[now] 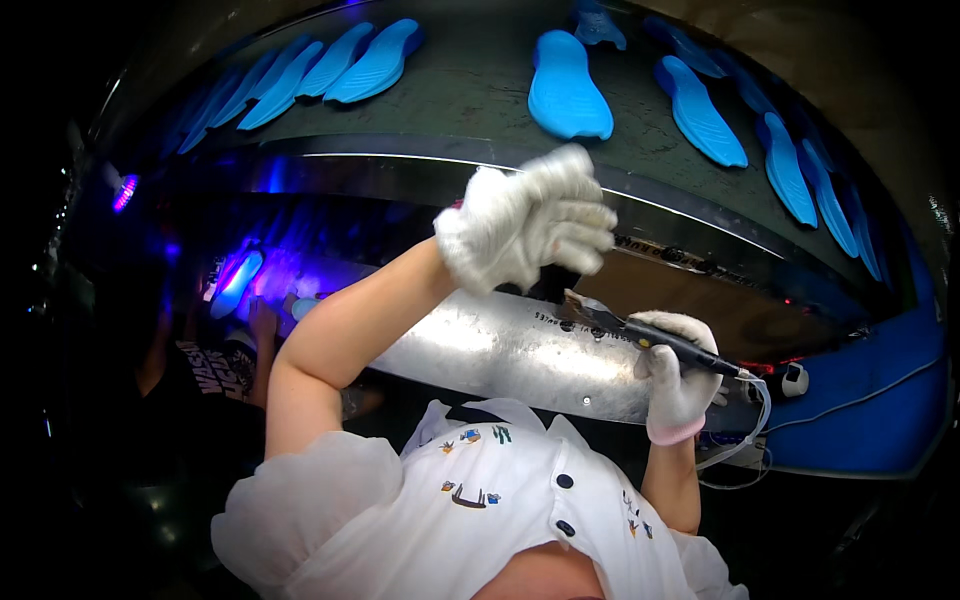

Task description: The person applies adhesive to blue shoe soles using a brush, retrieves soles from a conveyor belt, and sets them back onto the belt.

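My left hand (530, 222), in a white knit glove, is raised at the near edge of a dark belt (470, 90). Its fingers are stretched out and slightly apart, a little smeared by motion, and I see nothing in them. Closest to it on the belt lies a bright blue shoe sole (567, 88). Lower on the right, my gloved right hand (677, 375) is wrapped round a black-handled brush (668, 340). The brush's flat tip points left, toward the space below my left hand. A clear tube (762, 410) runs from the handle's rear end.
Several more blue soles (378, 62) lie along the belt on both sides. Below it stands a shiny metal bench (480, 345). A blue panel (870, 400) with a white cable is at right. At left, a co-worker's hand (262, 318) is near another sole (237, 284) under violet light.
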### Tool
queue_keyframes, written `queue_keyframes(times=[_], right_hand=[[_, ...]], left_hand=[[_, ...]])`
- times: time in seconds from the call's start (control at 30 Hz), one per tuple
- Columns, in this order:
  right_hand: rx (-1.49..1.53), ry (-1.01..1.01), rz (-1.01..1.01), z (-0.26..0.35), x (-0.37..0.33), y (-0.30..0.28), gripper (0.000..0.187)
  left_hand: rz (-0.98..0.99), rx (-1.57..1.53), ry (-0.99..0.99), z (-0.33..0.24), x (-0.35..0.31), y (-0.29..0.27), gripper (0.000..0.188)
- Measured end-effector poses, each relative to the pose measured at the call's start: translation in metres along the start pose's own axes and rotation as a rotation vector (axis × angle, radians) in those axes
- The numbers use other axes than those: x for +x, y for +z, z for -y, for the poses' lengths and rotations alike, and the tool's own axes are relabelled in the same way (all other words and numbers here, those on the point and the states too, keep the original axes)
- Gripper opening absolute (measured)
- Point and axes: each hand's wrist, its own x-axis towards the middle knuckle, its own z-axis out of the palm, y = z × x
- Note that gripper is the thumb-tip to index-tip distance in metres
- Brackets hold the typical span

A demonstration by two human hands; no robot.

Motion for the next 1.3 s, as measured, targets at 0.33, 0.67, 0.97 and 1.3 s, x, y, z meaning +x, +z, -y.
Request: queue_keyframes(times=[0.33,0.67,0.97,1.3], right_hand=[[-0.010,0.238,-0.384,-0.018,-0.007,-0.008,0.023],[0.024,0.218,-0.577,-0.031,0.008,-0.029,0.020],[0.461,0.228,-0.464,-0.042,0.020,-0.044,0.024],[0.524,0.353,-0.264,-0.045,0.016,-0.021,0.025]], left_hand=[[-1.057,2.046,-0.262,-0.125,-0.001,-0.182,0.038],[-1.146,1.590,0.737,-0.052,-0.054,-0.172,0.023],[-0.702,-0.158,0.913,0.017,-0.134,-0.056,0.078],[0.222,-0.947,0.285,0.066,-0.063,-0.078,0.114]])
